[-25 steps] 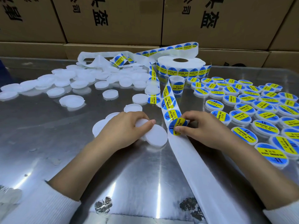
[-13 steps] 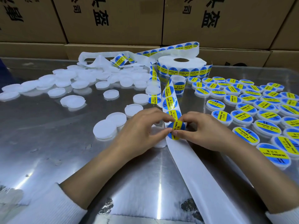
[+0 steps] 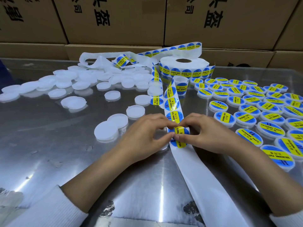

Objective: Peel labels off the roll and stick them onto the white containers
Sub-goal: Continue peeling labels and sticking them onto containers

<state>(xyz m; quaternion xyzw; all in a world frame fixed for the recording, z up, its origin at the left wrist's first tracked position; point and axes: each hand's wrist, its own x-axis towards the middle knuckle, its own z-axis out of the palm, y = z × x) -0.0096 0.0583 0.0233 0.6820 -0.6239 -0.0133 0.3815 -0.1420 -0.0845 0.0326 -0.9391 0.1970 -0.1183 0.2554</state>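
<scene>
Now that my left hand (image 3: 144,136) has brought a round white plastic container (image 3: 161,145) beside the white backing strip (image 3: 201,176), both hands pinch the round blue-and-yellow label (image 3: 179,136), my right hand (image 3: 208,135) ready to stick it down.

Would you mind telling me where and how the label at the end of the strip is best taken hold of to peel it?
Pinch the label by its thin round edge, coming from the side, as both the left hand and the right hand do now. It lies flat on the backing strip, so only its rim offers a lifting point; I would judge that gripping the face would merely press it down.
</scene>
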